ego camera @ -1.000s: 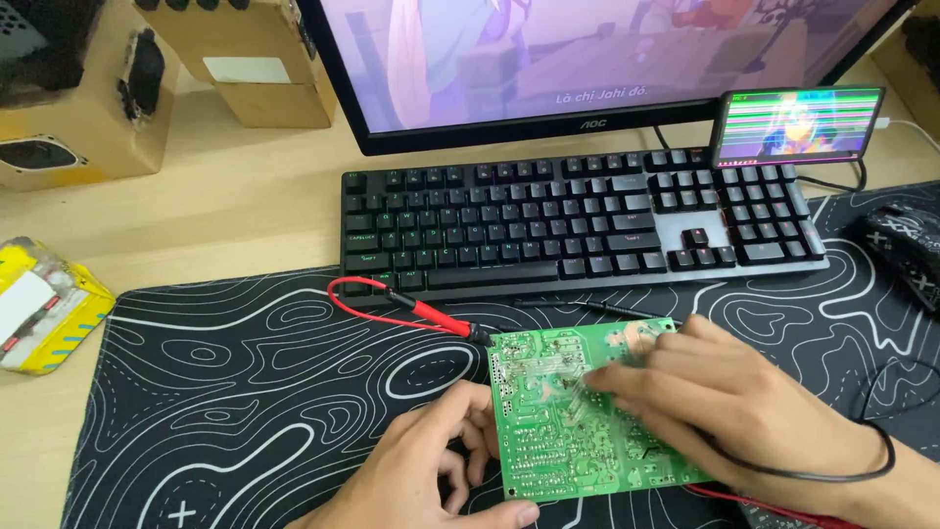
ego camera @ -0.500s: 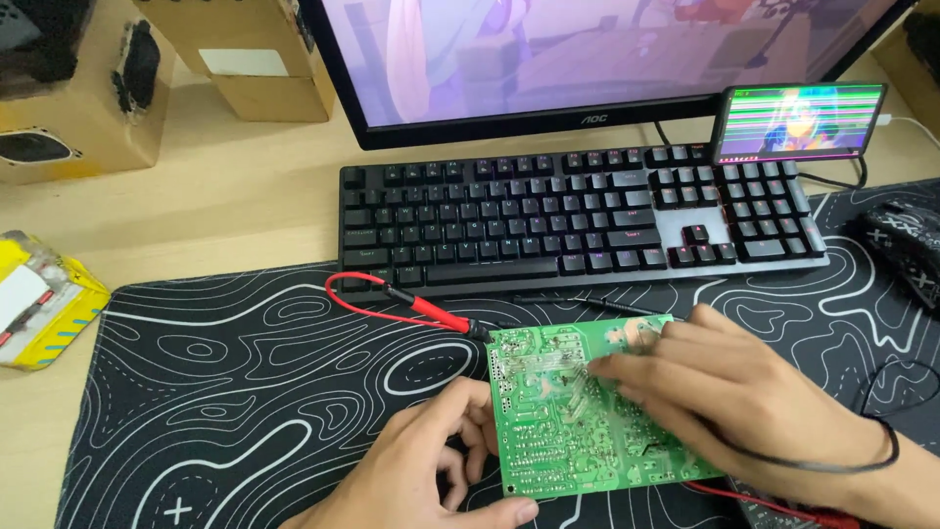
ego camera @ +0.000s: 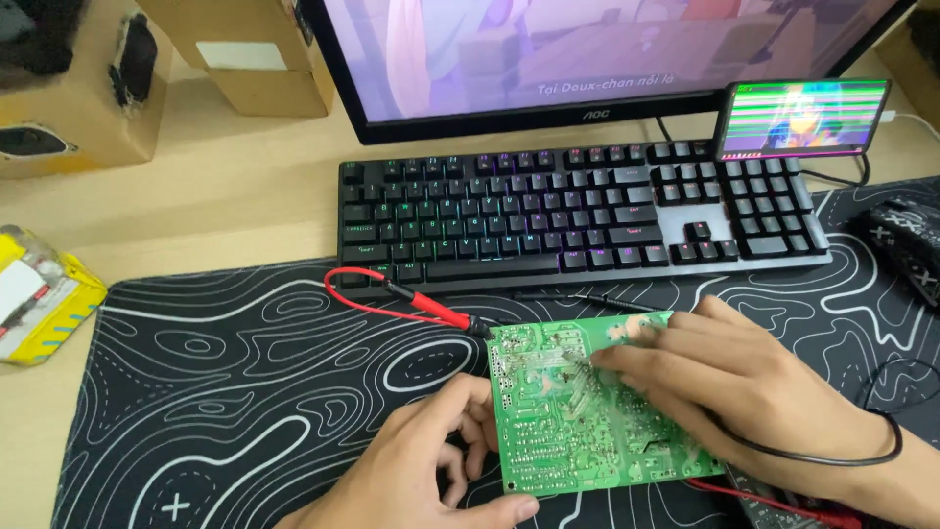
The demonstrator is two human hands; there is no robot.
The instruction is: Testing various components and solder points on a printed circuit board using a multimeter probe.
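On black patterned mat [ego camera: 245,392], green circuit board [ego camera: 568,431], left hand [ego camera: 421,470], right hand [ego camera: 744,392], yellow package [ego camera: 39,304] far left.

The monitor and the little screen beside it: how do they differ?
The monitor is far larger and runs out of the top of the view; the small screen fits wholly in view. The monitor shows a smooth picture; the small screen's is broken by horizontal stripes. Both stand behind the keyboard, lit, showing cartoon images.

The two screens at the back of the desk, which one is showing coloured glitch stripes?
The small phone-sized screen propped at the right end of the keyboard. Horizontal coloured bands cross its picture, while the large monitor beside it shows a clean image.
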